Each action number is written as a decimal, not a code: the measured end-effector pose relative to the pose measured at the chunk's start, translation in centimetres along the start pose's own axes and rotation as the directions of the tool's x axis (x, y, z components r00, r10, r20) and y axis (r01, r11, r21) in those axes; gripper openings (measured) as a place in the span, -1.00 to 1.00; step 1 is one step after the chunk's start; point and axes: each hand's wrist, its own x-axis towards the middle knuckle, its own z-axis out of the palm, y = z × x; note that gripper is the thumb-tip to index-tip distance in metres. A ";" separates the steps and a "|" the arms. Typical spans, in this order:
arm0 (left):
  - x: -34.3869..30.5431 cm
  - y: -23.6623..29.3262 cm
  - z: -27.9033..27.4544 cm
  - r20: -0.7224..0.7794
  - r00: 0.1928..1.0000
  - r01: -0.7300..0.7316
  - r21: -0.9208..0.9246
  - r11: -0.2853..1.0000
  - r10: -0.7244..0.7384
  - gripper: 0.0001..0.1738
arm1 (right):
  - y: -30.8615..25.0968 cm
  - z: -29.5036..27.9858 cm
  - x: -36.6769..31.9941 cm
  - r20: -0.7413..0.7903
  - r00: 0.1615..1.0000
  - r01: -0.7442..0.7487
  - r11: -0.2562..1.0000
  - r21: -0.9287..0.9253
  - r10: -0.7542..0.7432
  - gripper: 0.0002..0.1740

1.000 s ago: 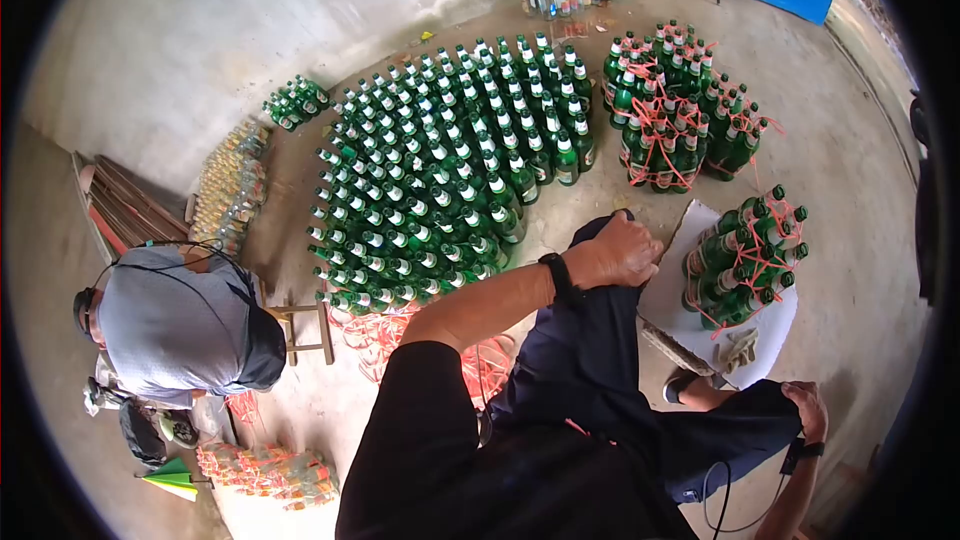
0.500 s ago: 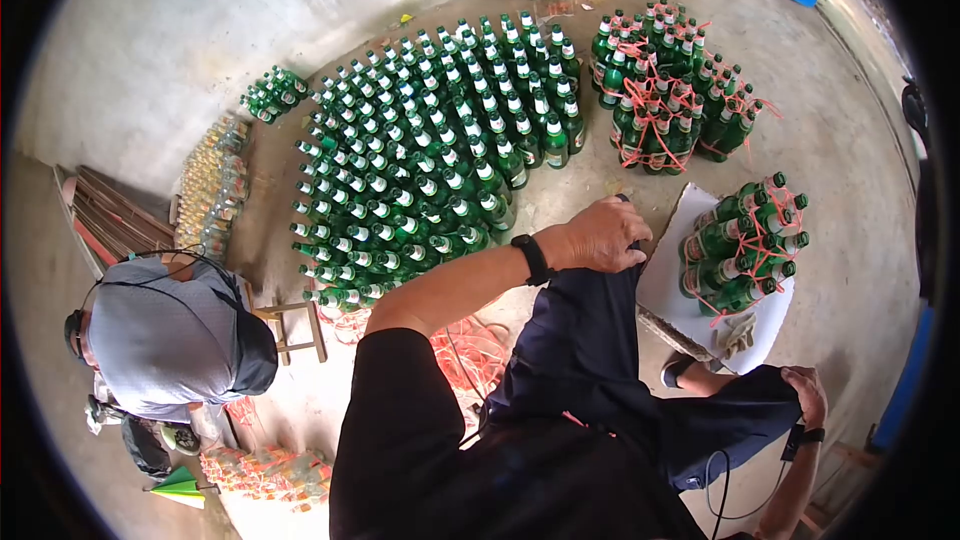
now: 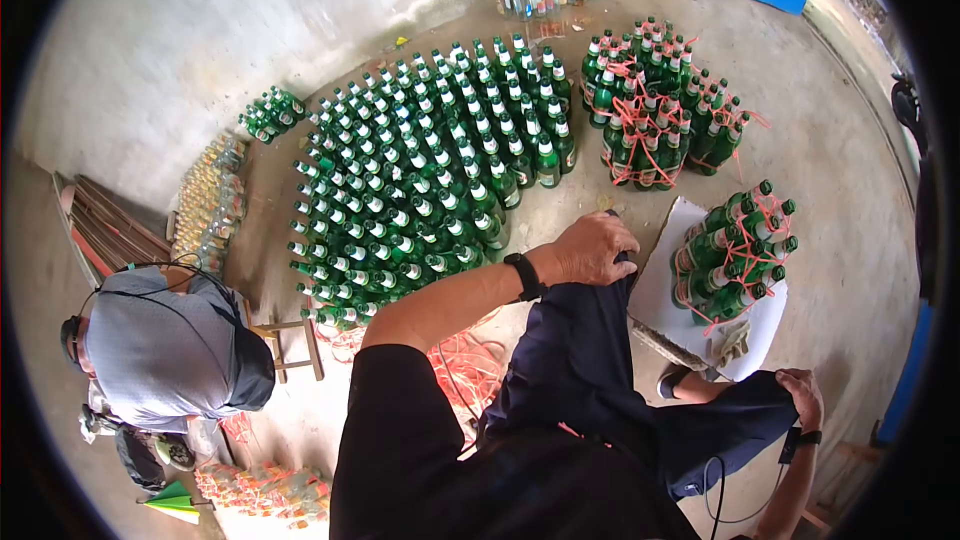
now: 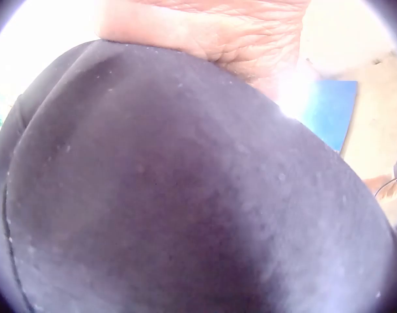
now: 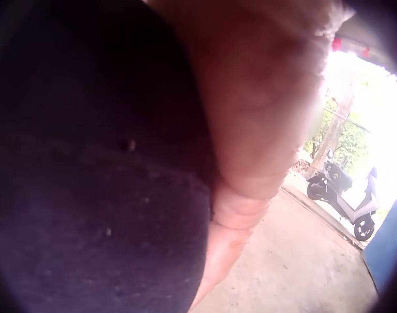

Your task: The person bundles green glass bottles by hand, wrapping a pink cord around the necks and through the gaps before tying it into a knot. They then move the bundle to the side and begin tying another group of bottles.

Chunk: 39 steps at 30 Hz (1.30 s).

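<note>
My left hand [image 3: 593,248] rests on one knee of the dark trousers [image 3: 575,340], with a black band round the wrist. In the left wrist view its palm side [image 4: 205,29] lies against the dark cloth. On the other knee rests my right hand [image 3: 803,398]; the right wrist view shows its fingers [image 5: 250,130] lying along the trouser cloth. Neither hand holds an object. Between and beyond the knees, a bundle of green bottles [image 3: 732,255] tied with pink string stands on a white board [image 3: 655,285]. A pale glove [image 3: 735,342] lies beside the bundle.
Rows of green bottles [image 3: 430,180] fill the floor ahead-left. More tied bundles [image 3: 650,130] stand beyond the board. Pink string [image 3: 465,370] lies heaped by my left leg. Another person [image 3: 165,340] bends over at the left. A scooter [image 5: 345,199] stands outside.
The head view has tilted and shifted slightly. Both hands stay on the knees, and the bottles have not moved.
</note>
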 end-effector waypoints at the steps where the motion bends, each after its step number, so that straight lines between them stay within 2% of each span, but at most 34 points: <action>1: 0.1 0.0 -0.1 -0.011 1.000 0.002 0.007 1.000 -0.002 -0.67 | -0.1 -0.1 0.0 0.001 1.000 -0.002 1.000 0.000 0.002 -0.49; 3: -0.1 0.1 0.1 -0.025 1.000 0.014 0.010 1.000 -0.014 -0.68 | -0.3 -0.1 -0.2 0.014 1.000 -0.016 1.000 -0.002 0.016 -0.48; 6: -0.1 0.2 0.3 -0.021 0.998 0.059 0.008 0.998 -0.059 -0.68 | 0.6 0.4 -0.3 -0.079 0.996 0.036 0.998 -0.054 -0.040 -0.47; 9: 0.0 0.5 0.1 -0.003 0.996 0.085 0.024 0.996 -0.085 -0.68 | -1.1 -0.1 -0.8 -0.006 1.000 0.024 0.999 -0.043 -0.024 -0.49; 12: 0.2 0.9 0.1 -0.005 0.996 0.093 0.039 0.995 -0.093 -0.68 | 0.3 -0.3 -0.2 0.058 0.998 -0.014 1.000 0.004 0.014 -0.50; 15: 0.3 0.9 0.3 0.007 0.995 0.099 0.042 0.994 -0.100 -0.68 | 2.8 0.1 0.0 -0.031 1.000 0.004 1.000 0.019 -0.004 -0.53; 19: 0.4 1.1 0.3 -0.004 0.996 0.092 0.050 0.995 -0.091 -0.68 | 3.7 0.2 0.1 -0.054 0.997 0.059 0.997 -0.051 -0.061 -0.56; 24: 0.5 1.4 0.1 -0.004 0.994 0.109 0.052 0.993 -0.109 -0.68 | 2.7 0.3 -0.5 -0.060 0.996 0.062 0.996 -0.067 -0.066 -0.56; 27: 0.5 1.3 0.1 0.017 0.992 0.124 0.066 0.990 -0.125 -0.68 | 0.8 0.0 -0.8 -0.018 1.000 -0.006 0.999 -0.039 0.005 -0.56; 33: 0.5 1.2 0.3 0.010 0.993 0.120 0.068 0.991 -0.121 -0.68 | 2.0 0.4 -0.9 -0.082 0.995 0.055 0.997 -0.062 -0.060 -0.51; 36: 0.5 1.3 0.1 0.015 0.992 0.128 0.057 0.990 -0.129 -0.68 | 2.5 0.6 -0.8 -0.101 0.989 0.095 0.987 -0.131 -0.108 -0.49; 39: 0.5 1.3 0.2 0.022 0.991 0.131 0.068 0.989 -0.133 -0.69 | 1.5 0.4 -1.0 -0.088 0.995 0.035 0.994 -0.104 -0.045 -0.49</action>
